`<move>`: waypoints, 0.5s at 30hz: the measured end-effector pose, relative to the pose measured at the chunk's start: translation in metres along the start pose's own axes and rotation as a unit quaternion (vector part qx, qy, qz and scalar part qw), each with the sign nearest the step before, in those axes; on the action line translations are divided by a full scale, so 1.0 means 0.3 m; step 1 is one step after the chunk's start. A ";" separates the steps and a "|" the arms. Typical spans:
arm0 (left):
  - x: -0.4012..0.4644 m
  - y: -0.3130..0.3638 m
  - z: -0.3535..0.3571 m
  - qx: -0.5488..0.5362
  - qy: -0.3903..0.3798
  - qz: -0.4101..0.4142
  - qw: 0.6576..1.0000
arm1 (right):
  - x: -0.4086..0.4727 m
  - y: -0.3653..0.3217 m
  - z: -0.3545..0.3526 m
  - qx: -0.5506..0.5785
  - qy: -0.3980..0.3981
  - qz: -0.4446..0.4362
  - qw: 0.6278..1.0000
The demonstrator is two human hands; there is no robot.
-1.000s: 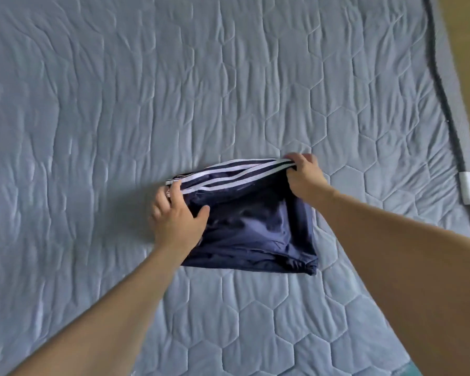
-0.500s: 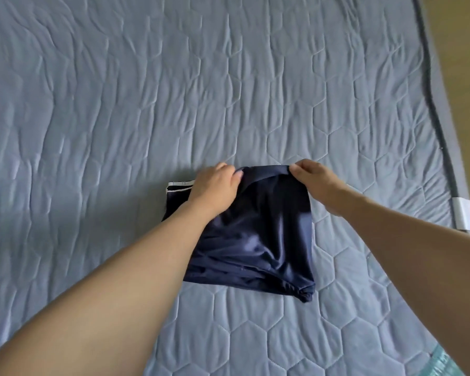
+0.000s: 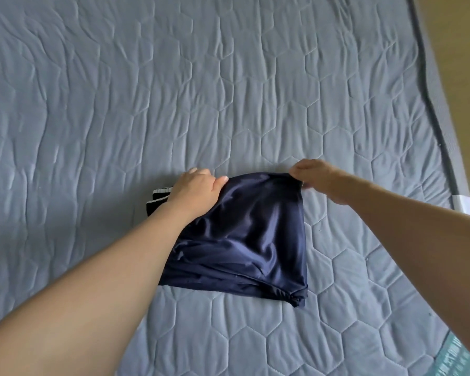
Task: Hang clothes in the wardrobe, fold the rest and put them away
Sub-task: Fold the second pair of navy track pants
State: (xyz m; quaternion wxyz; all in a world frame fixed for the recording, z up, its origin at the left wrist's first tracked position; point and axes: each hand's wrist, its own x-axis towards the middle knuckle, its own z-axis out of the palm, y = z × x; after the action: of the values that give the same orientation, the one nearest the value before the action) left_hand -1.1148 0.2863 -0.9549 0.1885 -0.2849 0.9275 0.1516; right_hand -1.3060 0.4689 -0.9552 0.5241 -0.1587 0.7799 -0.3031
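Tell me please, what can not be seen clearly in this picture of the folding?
- Head view: the left hand and forearm cover the left part of the navy garment; only a striped corner shows.
- The garment's type is unclear, since it lies folded.
- The right hand hides its fingers behind the cloth edge.
- The greenish object is cut off by the lower right edge.

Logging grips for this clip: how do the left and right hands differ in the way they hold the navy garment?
The left hand lies over the garment's far left corner, beside the white stripes, thumb on top. The right hand pinches the far right corner from its outer side, beyond the cloth. The left forearm crosses the fabric; the right does not. Both hold the far edge on the quilt.
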 end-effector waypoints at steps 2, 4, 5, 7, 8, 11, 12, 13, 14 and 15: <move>0.001 -0.003 0.012 0.061 0.018 0.006 0.998 | -0.012 -0.015 -0.004 0.076 -0.048 -0.024 0.996; -0.009 0.018 0.011 0.050 0.098 0.008 0.994 | -0.013 -0.018 -0.009 0.073 -0.063 -0.048 0.994; -0.027 0.047 0.005 0.028 0.143 0.026 0.989 | -0.019 -0.022 -0.011 0.067 -0.059 -0.053 0.995; -0.079 0.134 0.007 0.001 0.222 0.105 0.970 | -0.021 -0.025 -0.018 0.067 -0.043 -0.061 0.995; -0.106 0.185 0.016 0.009 0.230 0.135 0.964 | -0.015 -0.028 -0.020 0.067 -0.039 -0.067 0.995; -0.163 0.346 0.029 0.026 0.088 0.078 0.993 | -0.022 -0.058 -0.037 0.053 -0.073 -0.078 0.993; -0.163 0.388 0.036 0.019 0.022 0.036 0.999 | -0.032 -0.072 -0.045 0.049 -0.096 -0.070 0.992; -0.159 0.422 0.050 0.005 -0.029 0.001 1.000 | -0.042 -0.087 -0.051 0.047 -0.111 -0.054 0.991; -0.159 0.450 0.071 -0.014 -0.053 -0.021 0.998 | -0.045 -0.097 -0.054 0.055 -0.112 -0.035 0.992; -0.159 0.471 0.082 -0.033 -0.064 -0.035 0.997 | -0.042 -0.105 -0.058 0.073 -0.095 -0.012 0.993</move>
State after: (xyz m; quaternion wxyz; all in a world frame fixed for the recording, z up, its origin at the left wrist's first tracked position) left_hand -1.1545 0.4302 -0.9312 0.2432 -0.3132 0.8975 0.1931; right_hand -1.3190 0.4573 -0.9213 0.6027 -0.1574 0.7003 -0.3486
